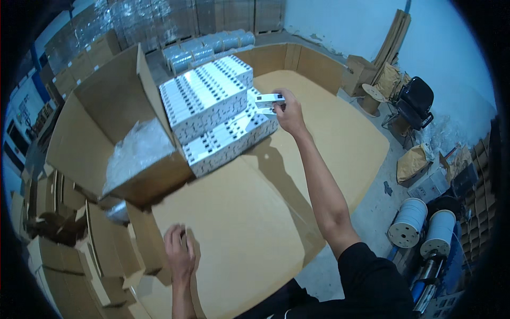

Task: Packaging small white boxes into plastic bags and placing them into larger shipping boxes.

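2 stepped tiers of small white boxes stand at the far left of the tabletop, and a tall open cardboard carton presses close along their left side, walling them off there. Crumpled clear plastic film bulges inside it. Nested brown cardboard pieces crowd the lower left, beside the left hand, whose fingers bend loosely and slightly apart over the tabletop's near left edge. A low cardboard wall curves round the far end. On the floor to the right are a black chair and 2 large cable reels; wrapped rolls lie behind the boxes.

The right hand holds 1 slim white box between its fingers, at the right end of the lower tier. Another white edge shows just beneath; I cannot tell whether it is gripped too. The hand hides the held box's right end, the upper tier covers much of the lower, and the carton's floor is out of sight.

The boxes are oblong, smooth-faced, printed with dark squares, and packed in tight rows; the tabletop is matte, tan and cardboard-like, with rounded corners.
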Tool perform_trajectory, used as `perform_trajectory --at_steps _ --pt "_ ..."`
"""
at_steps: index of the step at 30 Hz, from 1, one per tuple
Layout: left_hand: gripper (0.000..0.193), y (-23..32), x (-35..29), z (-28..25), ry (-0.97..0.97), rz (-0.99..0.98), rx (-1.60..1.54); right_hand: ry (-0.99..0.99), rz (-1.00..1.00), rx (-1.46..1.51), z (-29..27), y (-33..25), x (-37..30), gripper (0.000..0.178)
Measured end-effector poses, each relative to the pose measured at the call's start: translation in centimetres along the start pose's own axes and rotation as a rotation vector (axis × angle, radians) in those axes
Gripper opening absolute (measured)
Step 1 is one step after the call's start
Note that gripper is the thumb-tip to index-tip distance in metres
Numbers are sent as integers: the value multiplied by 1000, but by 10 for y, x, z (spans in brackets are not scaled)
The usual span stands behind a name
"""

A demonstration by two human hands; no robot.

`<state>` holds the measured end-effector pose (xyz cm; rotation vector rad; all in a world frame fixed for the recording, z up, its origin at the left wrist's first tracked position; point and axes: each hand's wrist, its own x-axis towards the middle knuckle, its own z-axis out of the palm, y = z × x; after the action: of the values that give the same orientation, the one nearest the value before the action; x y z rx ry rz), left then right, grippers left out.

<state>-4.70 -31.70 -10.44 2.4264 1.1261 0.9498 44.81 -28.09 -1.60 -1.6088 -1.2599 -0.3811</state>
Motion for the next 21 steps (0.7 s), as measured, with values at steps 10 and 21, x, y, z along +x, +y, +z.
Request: perform_trajectory --at_steps 10,21 --pt "31 -19 34 9 -71 -433 -971 -438 444 642 52 -195 -162 31" --pt "31 -43 29 2 1 -474 -1092 -510 389 981 88 -246 -215 25"
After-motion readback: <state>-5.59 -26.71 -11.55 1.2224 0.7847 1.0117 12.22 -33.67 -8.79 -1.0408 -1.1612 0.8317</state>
